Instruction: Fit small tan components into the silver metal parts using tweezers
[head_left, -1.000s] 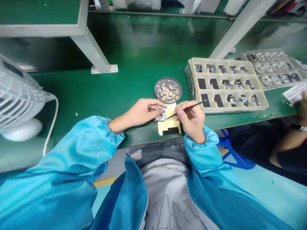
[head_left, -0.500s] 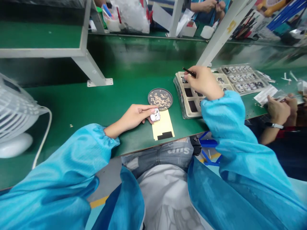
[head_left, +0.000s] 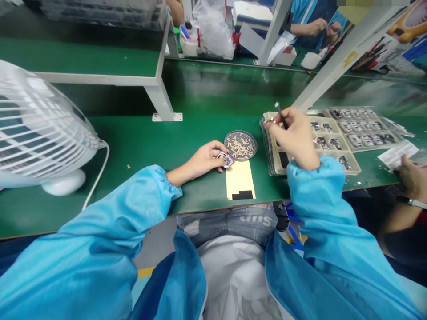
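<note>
My left hand (head_left: 205,162) pinches a small rounded-square device part (head_left: 226,159) with a pale rim and small components inside. It sits just left of a round perforated dish (head_left: 255,149) of tiny light pieces. Below the dish lies a yellow sheet (head_left: 240,180) with black strips along its bottom. My right hand (head_left: 295,135) is closed around a thin black pen-like tool (head_left: 281,115), held over the left side of a beige compartment tray (head_left: 354,168). A small shiny piece shows by its fingertips; whether they hold it I cannot tell. Small metallic parts fill several compartments.
A white fan (head_left: 43,129) stands at the left, its cord (head_left: 100,178) running down the bench. A raised shelf leg (head_left: 163,104) is bolted behind. Another tray of parts (head_left: 367,126) lies to the right, near a co-worker's hand (head_left: 412,178). Another person's hands show across the bench.
The whole view has shifted, so things appear further right. The tool in my right hand now points more upright. The device part in my left hand has tilted.
</note>
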A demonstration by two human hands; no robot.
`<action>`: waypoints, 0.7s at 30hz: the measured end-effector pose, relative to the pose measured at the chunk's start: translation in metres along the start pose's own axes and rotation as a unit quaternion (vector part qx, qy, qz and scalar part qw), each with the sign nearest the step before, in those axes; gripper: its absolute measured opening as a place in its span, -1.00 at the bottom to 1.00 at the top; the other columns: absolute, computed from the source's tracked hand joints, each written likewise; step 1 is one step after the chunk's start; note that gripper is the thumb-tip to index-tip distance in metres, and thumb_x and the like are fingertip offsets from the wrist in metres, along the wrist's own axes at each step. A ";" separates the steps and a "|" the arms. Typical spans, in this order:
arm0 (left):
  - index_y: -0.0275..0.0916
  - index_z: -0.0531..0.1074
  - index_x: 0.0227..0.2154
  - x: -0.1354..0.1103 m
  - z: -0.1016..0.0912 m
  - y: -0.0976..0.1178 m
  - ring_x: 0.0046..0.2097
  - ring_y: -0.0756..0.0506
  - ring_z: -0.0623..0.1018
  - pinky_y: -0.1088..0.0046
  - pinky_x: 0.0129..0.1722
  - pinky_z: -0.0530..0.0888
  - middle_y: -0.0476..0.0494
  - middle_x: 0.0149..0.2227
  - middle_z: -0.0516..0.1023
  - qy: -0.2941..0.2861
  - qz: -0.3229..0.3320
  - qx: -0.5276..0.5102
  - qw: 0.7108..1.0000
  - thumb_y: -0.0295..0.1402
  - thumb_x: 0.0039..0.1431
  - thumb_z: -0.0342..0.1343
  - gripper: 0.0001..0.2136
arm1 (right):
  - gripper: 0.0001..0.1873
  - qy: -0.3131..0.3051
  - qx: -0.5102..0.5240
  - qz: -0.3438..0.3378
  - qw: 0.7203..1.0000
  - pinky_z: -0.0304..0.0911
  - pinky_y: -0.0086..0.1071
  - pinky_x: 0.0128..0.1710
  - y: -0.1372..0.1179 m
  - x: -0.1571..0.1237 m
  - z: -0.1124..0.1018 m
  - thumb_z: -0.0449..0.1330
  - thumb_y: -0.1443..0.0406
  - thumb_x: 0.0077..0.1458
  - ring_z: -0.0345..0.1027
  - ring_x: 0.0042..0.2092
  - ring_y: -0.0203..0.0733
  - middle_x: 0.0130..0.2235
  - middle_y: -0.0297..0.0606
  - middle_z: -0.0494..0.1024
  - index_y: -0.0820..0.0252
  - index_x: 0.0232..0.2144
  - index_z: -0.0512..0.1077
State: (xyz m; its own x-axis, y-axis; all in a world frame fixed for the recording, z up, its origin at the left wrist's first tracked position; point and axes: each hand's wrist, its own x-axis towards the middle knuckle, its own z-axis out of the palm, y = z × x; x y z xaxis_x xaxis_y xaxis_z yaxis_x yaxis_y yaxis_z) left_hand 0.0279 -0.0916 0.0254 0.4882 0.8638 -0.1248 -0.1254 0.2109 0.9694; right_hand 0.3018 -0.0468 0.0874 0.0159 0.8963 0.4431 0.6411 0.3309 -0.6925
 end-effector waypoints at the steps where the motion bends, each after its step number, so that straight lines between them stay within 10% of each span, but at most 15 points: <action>1: -0.25 0.33 -0.15 -0.001 0.000 0.001 -0.28 -0.15 0.73 0.49 -0.43 0.58 -0.23 -0.29 0.71 0.009 0.002 0.004 1.000 -0.31 0.00 0.47 -0.54 | -0.79 -0.034 0.059 -0.004 0.998 0.34 -0.27 -0.31 -0.012 -0.014 0.009 0.40 0.29 0.03 0.43 -0.36 -0.19 -0.40 -0.36 0.53 0.15 -0.34 0.42; 7: -0.30 0.55 -0.09 -0.004 -0.002 0.005 -0.36 -0.09 0.70 0.59 -0.58 0.43 -0.19 -0.35 0.71 0.081 0.006 0.079 0.994 -0.14 0.12 0.43 -0.60 | -0.80 -0.135 0.197 -0.001 0.971 0.37 -0.33 -0.32 -0.047 -0.067 0.044 0.43 0.18 0.10 0.48 -0.32 -0.22 -0.34 -0.32 0.64 0.20 -0.34 0.58; 21: -0.31 0.65 -0.25 -0.006 0.005 0.010 -0.54 0.04 0.49 0.54 -0.59 0.32 -0.12 -0.44 0.64 0.167 0.051 0.049 0.983 -0.11 0.15 0.38 -0.68 | -0.58 -0.217 0.212 0.129 0.944 0.17 -0.38 -0.41 -0.035 -0.080 0.049 0.45 -0.04 0.05 0.32 -0.42 -0.29 -0.45 -0.30 0.58 0.22 -0.43 0.63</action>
State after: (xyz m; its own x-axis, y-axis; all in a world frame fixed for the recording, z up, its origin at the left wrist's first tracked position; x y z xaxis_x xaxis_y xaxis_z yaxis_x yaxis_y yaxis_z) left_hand 0.0283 -0.0968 0.0371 0.1638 0.9838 -0.0724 -0.0669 0.0843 0.9942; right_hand 0.2405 -0.1156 0.0484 -0.2462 0.9691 0.0166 0.2922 0.0905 -0.9521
